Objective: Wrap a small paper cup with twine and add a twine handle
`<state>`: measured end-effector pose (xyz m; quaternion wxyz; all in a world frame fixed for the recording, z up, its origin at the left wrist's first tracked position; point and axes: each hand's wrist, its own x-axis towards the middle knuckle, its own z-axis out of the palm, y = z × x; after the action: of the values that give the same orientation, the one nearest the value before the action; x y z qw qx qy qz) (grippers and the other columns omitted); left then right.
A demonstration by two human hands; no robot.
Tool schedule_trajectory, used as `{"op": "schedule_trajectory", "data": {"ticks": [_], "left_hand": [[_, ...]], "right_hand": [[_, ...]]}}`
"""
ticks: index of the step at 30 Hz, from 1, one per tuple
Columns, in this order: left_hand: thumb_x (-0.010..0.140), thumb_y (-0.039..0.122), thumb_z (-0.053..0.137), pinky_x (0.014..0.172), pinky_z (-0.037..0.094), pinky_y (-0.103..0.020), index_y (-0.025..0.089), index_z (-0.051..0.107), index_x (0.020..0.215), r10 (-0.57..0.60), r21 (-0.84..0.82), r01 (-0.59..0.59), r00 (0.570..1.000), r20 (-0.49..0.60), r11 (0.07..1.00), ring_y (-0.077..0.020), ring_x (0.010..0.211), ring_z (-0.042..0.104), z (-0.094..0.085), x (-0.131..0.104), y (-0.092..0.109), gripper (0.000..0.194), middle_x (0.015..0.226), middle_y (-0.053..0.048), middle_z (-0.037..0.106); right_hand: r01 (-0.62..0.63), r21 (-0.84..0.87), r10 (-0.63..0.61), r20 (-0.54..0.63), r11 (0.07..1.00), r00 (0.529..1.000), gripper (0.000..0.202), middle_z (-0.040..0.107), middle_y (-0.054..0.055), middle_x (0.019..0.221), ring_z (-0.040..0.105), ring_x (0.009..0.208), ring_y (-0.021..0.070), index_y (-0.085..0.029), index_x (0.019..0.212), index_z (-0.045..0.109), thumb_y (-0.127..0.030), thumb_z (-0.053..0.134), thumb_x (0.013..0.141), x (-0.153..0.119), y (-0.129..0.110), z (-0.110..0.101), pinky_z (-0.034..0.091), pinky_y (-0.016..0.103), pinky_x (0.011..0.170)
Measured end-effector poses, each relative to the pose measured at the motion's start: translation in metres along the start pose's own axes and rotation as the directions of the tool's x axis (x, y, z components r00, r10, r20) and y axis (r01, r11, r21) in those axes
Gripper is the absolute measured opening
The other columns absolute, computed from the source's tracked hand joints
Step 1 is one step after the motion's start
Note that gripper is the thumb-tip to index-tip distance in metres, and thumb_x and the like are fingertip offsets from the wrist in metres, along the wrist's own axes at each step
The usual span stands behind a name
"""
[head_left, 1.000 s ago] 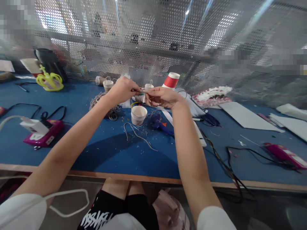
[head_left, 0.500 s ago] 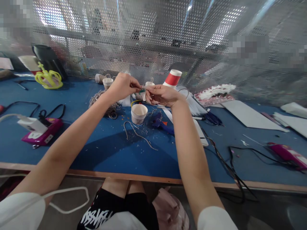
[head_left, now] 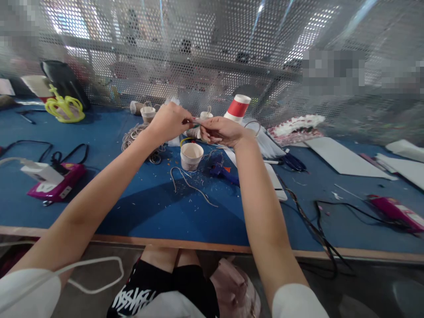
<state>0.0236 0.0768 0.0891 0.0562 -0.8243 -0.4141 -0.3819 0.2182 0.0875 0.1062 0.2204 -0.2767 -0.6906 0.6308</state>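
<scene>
My left hand (head_left: 170, 120) is raised over the far part of the blue table, thumb and fingers pinched together. Close by, my right hand (head_left: 222, 131) is closed in a similar pinch. A thin, small piece spans the gap between both sets of fingertips, too small to make out. Below them stands a small whitish cup (head_left: 191, 162), upright. A loose pale cord (head_left: 195, 188) lies in front of the cup. To its right is a blue glue gun (head_left: 225, 173) with an orange part, partly behind my right forearm. Tangled twine (head_left: 131, 134) sits beyond my left forearm.
A red and white paper cup (head_left: 238, 108) stands behind my right hand. Further left are a yellow crown-shaped piece (head_left: 65, 109) and a purple power strip (head_left: 54, 185). White boards (head_left: 346, 159), black cables (head_left: 298, 207) and another purple strip (head_left: 394, 212) lie right.
The view has shifted slightly. Both hands keep their pinch on the small piece, and the fingertips have barely moved. Things on the table stay where they were.
</scene>
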Motion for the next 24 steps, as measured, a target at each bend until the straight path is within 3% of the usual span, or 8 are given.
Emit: {"op": "schedule_trajectory", "data": {"ticks": [8, 15, 19, 24], "left_hand": [[0.083, 0.029, 0.052, 0.079, 0.04, -0.032, 0.017, 0.069, 0.068, -0.014, 0.027, 0.015, 1.0, -0.023, 1.0, -0.0182, 0.079, 0.059, -0.001, 0.0, 0.003, 0.026, 0.061, -0.002, 0.062], [0.082, 0.028, 0.054, 0.069, 0.042, -0.029, 0.015, 0.064, 0.064, -0.033, 0.172, 0.026, 0.999, 0.038, 0.985, -0.0154, 0.069, 0.056, -0.006, 0.003, 0.01, 0.024, 0.061, -0.003, 0.06], [0.084, 0.027, 0.052, 0.066, 0.041, -0.026, 0.013, 0.064, 0.065, -0.053, 0.18, 0.05, 0.999, 0.011, 0.982, -0.0132, 0.069, 0.058, -0.005, 0.002, 0.013, 0.027, 0.059, -0.003, 0.062], [0.085, 0.028, 0.051, 0.068, 0.042, -0.028, 0.016, 0.069, 0.069, -0.034, 0.158, 0.028, 0.999, 0.034, 0.987, -0.0147, 0.069, 0.061, -0.012, 0.003, 0.014, 0.027, 0.067, -0.003, 0.068]], "right_hand": [[0.102, 0.093, -0.097, -0.058, 0.99, 0.994, 0.044, 0.041, -0.006, 0.043, 0.024, 0.033, 0.0019, -0.014, 0.055, 0.046, -0.026, 0.038, 0.096, 0.002, -0.001, 0.008, 0.027, 0.016, 0.037], [0.127, 0.102, -0.113, -0.129, 0.987, 0.985, 0.045, 0.044, -0.006, 0.044, 0.028, 0.034, 0.0017, -0.015, 0.055, 0.046, -0.022, 0.035, 0.097, 0.003, 0.001, 0.014, 0.029, 0.014, 0.039], [0.1, 0.105, -0.082, -0.159, 0.989, 0.984, 0.044, 0.049, -0.006, 0.044, 0.025, 0.031, -0.0004, -0.014, 0.058, 0.048, -0.018, 0.028, 0.098, 0.004, 0.001, 0.018, 0.028, 0.013, 0.04], [0.158, 0.168, -0.12, -0.217, 0.973, 0.969, 0.041, 0.049, -0.005, 0.044, 0.034, 0.033, 0.001, -0.014, 0.06, 0.048, -0.019, 0.031, 0.097, 0.006, 0.003, 0.017, 0.03, 0.014, 0.039]]}}
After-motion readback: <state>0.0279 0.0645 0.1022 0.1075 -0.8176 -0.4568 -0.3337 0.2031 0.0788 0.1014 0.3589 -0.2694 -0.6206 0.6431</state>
